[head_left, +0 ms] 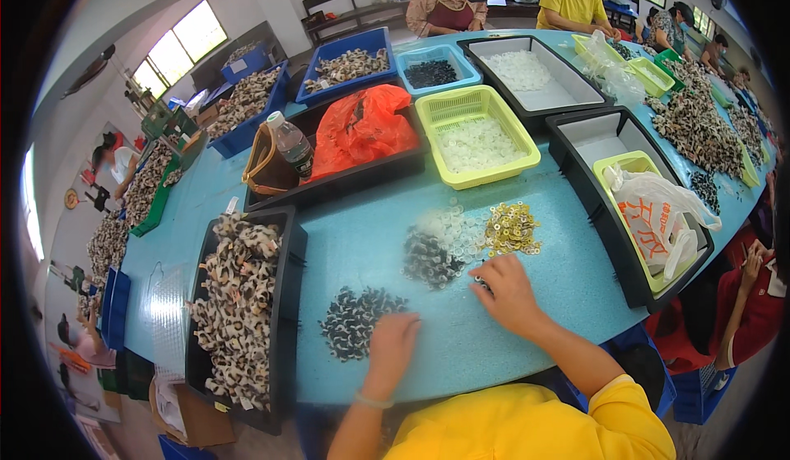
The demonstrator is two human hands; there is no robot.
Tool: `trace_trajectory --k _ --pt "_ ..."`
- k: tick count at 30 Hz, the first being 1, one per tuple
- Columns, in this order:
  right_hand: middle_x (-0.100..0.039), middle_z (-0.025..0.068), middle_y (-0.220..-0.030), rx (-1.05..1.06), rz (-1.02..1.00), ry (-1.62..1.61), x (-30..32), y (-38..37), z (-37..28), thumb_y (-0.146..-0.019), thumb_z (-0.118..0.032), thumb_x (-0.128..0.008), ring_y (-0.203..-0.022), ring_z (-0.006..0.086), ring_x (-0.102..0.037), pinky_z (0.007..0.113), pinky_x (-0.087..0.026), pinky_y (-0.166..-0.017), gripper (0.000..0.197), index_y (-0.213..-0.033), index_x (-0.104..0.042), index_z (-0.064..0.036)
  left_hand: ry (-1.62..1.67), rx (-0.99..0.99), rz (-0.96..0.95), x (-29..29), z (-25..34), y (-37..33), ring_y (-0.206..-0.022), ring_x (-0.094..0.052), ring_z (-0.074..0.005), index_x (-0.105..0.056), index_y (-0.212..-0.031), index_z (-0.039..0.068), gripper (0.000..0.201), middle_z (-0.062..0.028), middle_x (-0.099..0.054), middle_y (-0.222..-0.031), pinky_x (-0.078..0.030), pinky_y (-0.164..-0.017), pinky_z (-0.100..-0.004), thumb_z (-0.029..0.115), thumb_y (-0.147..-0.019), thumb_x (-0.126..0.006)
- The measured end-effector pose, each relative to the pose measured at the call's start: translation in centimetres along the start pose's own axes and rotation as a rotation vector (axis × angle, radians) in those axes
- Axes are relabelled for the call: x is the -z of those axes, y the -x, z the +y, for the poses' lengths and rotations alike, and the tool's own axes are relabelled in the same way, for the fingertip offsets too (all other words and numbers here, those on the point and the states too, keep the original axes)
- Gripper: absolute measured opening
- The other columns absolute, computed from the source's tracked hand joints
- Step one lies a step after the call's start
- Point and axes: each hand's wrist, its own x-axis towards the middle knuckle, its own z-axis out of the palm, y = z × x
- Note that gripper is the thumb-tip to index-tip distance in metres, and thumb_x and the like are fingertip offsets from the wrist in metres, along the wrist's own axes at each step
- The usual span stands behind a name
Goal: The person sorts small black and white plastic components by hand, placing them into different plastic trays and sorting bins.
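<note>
The left hand (393,346) is blurred beside the black-and-white pile (354,320), its fingers' grip unreadable; the right hand's (508,291) curled fingers have a small dark piece (482,281) at their tips, the pinch uncertain, just near of the gold rings (512,230). Open worktop (568,242) stretches right to a black bin's (605,234) edge. Red characters mark the white bag (658,192); the bottle (288,137) wears a dark label.

Near the right edge of the surface (568,271), you have large red lettering on a white bag (650,190); the dark label (303,162) on your bottle (288,137) is too small to read.
</note>
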Motion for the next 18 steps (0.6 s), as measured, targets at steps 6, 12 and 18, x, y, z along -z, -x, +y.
trace_trajectory --k 6,12,18 --pt "-0.059 0.0073 -0.095 0.065 -0.027 0.176 -0.8 -1.3 2.7 -0.075 -0.01 -0.074 -0.096 0.0282 -0.053 0.04 -0.044 -0.085 0.019 -0.092 -0.066 -0.0077 -0.298 -0.186 -0.034 0.7 1.4 -0.5 -0.089 -0.057 -0.0286 -0.071 -0.094 0.008 0.015 -0.0078 -0.063 -0.089 -0.049 -0.078 -0.0383 0.009 -0.079 -0.07" --pt "-0.066 0.0107 -0.1 -0.33 -0.179 -0.657 0.1 0.0 1.4 -0.089 -0.006 -0.065 -0.083 0.0226 -0.064 0.031 -0.051 -0.065 0.008 -0.096 -0.062 -0.0033 -0.253 -0.222 0.098 -0.7 1.5 -3.6 -0.085 -0.059 -0.028 -0.071 -0.094 0.008 0.015 -0.0078 -0.065 -0.088 -0.05 -0.075 -0.0387 0.013 -0.08 -0.073" --pt "-0.066 0.0108 -0.092 -0.788 -0.426 -1.339 -0.3 2.7 0.8 -0.1 -0.016 -0.055 -0.072 0.014 -0.065 0.023 -0.048 -0.052 0.013 -0.107 -0.053 -0.005 -0.237 -0.152 0.079 -3.6 -0.3 -5.7 -0.082 -0.061 -0.0299 -0.071 -0.094 0.008 0.014 -0.0095 -0.067 -0.088 -0.05 -0.072 -0.0395 0.011 -0.08 -0.073"
